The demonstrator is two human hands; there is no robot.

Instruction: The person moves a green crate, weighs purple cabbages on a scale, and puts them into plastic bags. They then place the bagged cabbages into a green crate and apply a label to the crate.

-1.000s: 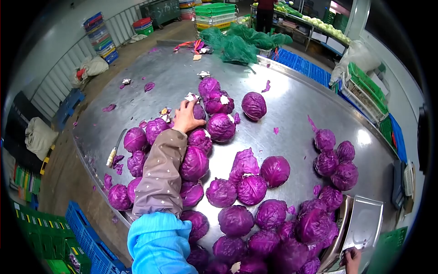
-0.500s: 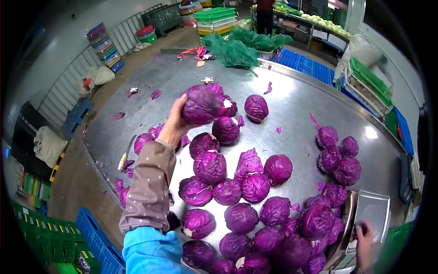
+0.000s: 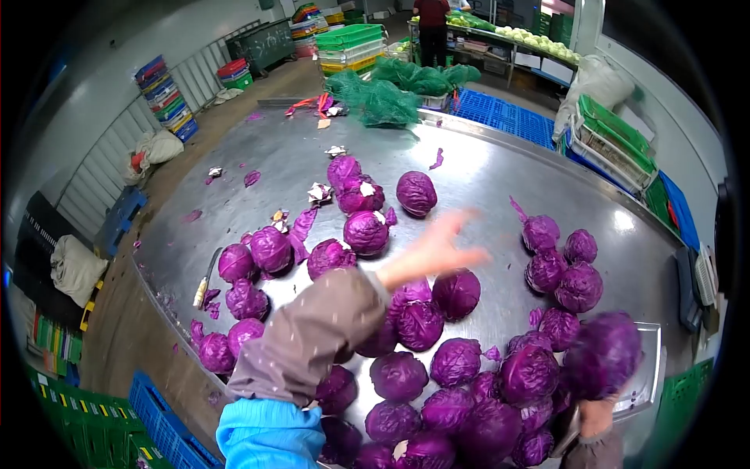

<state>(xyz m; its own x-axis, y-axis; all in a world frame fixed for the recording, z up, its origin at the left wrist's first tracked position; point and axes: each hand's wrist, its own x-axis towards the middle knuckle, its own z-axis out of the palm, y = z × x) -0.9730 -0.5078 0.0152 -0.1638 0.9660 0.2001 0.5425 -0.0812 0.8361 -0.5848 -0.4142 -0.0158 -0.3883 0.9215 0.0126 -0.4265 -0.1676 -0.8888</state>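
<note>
My left hand is stretched out above the middle of the steel table, fingers spread and slightly blurred, with nothing in it. Under its wrist and sleeve lie red cabbages, including one just below the fingers. At the lower right, my right hand grips a large red cabbage from below; motion blurs it, and it hides most of the fingers. Beneath and behind that cabbage is a shallow metal tray, partly covered. A pile of red cabbages sits directly left of the right hand.
A knife with a pale handle lies at the table's left edge. Green netting rests at the far edge. Leaf scraps are scattered about. Crates stand at the right, and a person stands in the background.
My left hand has let go of the cabbage it held up and swung right, now empty. My right hand has gone from the bare tray to holding a large cabbage. The view has shifted slightly.
</note>
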